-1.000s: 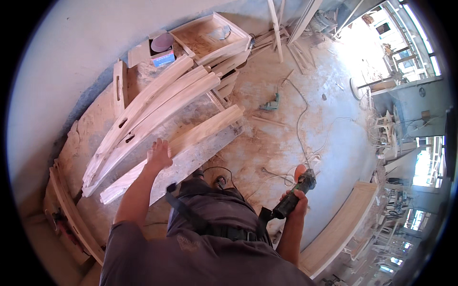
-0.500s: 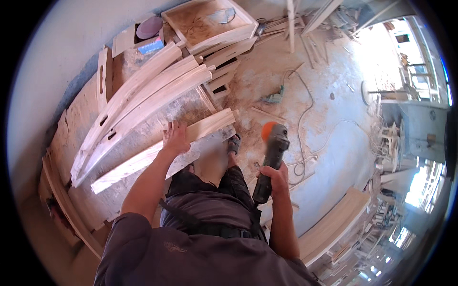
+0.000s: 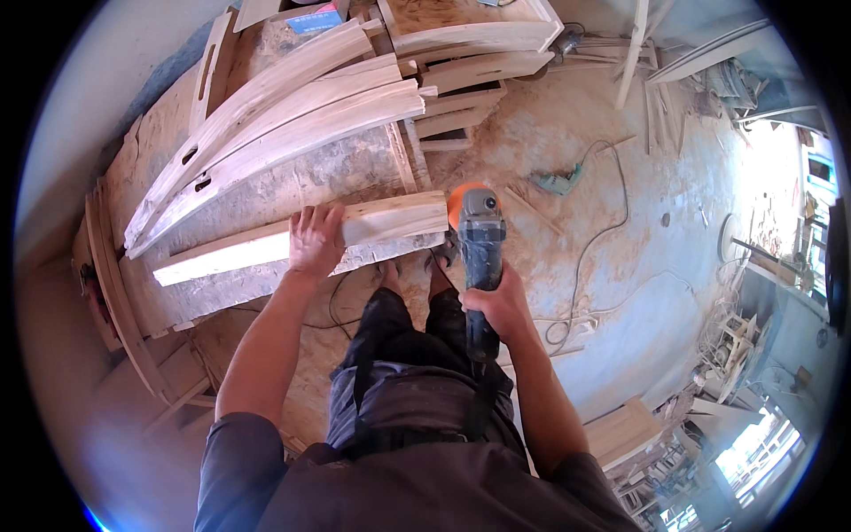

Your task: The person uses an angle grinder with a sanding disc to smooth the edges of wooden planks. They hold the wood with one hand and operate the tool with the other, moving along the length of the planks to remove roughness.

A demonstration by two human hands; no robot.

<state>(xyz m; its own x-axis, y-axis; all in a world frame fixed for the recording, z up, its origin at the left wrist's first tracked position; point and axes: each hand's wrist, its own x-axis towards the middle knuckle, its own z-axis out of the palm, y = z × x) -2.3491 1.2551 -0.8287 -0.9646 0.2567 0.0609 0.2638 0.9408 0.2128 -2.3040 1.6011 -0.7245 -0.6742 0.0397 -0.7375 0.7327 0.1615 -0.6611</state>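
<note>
My right hand (image 3: 499,306) is closed around the dark body of an angle grinder (image 3: 483,257) with an orange disc (image 3: 457,206). The disc is right by the right end of a pale wooden beam (image 3: 394,220); I cannot tell whether they touch. My left hand (image 3: 316,238) grips this beam near its middle, fingers over its top. The beam lies along the near edge of a worn workbench (image 3: 292,188). Behind it on the bench rest several long, curved wooden pieces (image 3: 310,131), some with slots cut in them.
A wooden tray (image 3: 479,37) stands at the back, by a blue box (image 3: 314,19). On the dusty floor to the right lie a green power tool (image 3: 558,182) and a looping cable (image 3: 625,204). A wide board (image 3: 623,432) is at the lower right. Wood strips lean at the far right.
The grinder has moved left, from out over the floor to the beam's right end. My left hand keeps its hold on the beam. The whole view has shifted.
</note>
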